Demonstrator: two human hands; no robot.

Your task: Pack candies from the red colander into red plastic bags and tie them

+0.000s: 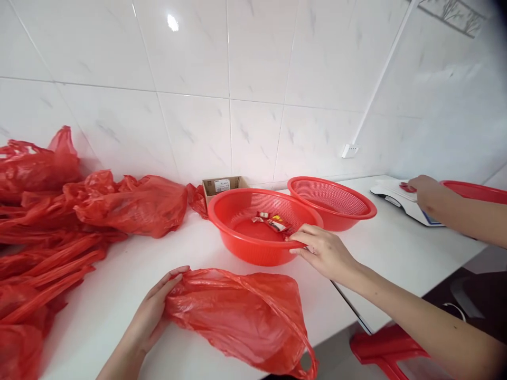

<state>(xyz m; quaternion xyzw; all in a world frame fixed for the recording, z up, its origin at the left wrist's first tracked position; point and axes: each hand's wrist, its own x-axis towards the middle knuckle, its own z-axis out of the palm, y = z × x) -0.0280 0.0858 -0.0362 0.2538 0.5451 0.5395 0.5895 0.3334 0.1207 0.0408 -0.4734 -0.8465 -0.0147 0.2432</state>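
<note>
My left hand [152, 311] grips the edge of a red plastic bag [241, 316] that lies flat on the white counter [119, 285] in front of me. My right hand [322, 250] pinches the near rim of a red plastic basket [237, 240]. A few small red snack packets [273, 221] lie in the bottom of that basket. A second, empty red basket [332, 198] stands just behind it to the right.
A heap of red plastic bags [59, 211] covers the left of the counter. A small cardboard box [222, 186] stands by the tiled wall. At the far right another person's hand [425, 192] rests on a white scale [400, 198], beside another red basket [475, 191]. A red stool [380, 348] stands below.
</note>
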